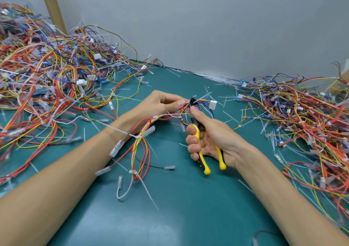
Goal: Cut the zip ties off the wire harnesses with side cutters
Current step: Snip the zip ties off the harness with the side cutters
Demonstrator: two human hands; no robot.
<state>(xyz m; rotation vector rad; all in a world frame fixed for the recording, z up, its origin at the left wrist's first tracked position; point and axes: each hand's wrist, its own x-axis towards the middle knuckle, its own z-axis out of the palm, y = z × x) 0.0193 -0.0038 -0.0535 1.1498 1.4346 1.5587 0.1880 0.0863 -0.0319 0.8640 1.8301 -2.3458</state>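
Right hand (pixel 209 138) gripped yellow-handled side cutters (pixel 197 130), left hand (pixel 162 104) pinched a multicoloured wire harness (pixel 143 149); white zip ties (pixel 138 136) at lower centre were uncut.

The left pile of harnesses (pixel 47 75) is cut off by the left edge, and the right pile (pixel 302 124) by the right and bottom edges. Both forearms are cropped at the bottom edge, and the wooden post (pixel 52 5) at the top. The pivot of the side cutters (pixel 197 132) is hidden under the thumb of the right hand (pixel 209 138). The blades are half buried in the wires of the held harness (pixel 143 143), so what is caught between them cannot be told. The fingertips of the left hand (pixel 160 104) are hidden behind its thumb.
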